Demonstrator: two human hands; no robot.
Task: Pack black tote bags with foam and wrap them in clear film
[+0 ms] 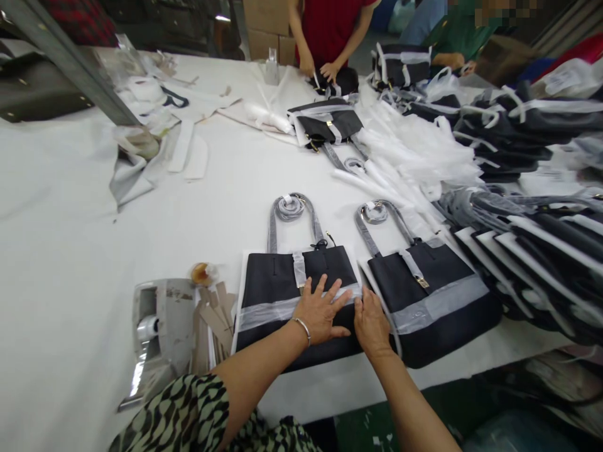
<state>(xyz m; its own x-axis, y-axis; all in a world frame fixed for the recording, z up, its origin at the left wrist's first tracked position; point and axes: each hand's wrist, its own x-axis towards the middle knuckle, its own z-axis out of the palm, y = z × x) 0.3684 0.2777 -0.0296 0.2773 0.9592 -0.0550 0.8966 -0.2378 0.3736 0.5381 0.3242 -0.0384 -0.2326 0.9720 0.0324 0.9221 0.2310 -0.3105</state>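
A black handbag (264, 279) lies flat in front of me, with a clear protective strip across its front and a wrapped grey handle stretched out above it. My left hand (323, 312) rests palm down on that strip, fingers spread. At the bag's right edge is my right hand (373, 321), fingers together, gripping the side near the strip's end. Part of the edge is hidden by the fingers. Immediately right lies a second black handbag (424, 301), similarly wrapped, with a gold clasp and a white sheet along its left side.
Left of the bags stand a grey tape dispenser (164, 326) and brown card strips (217, 320). Stacked handbags (541, 270) crowd the right. White plastic bags (414, 144) lie farther back, beside another handbag (325, 119). Across the table (70, 251), a person in red (332, 31) handles a dark bag.
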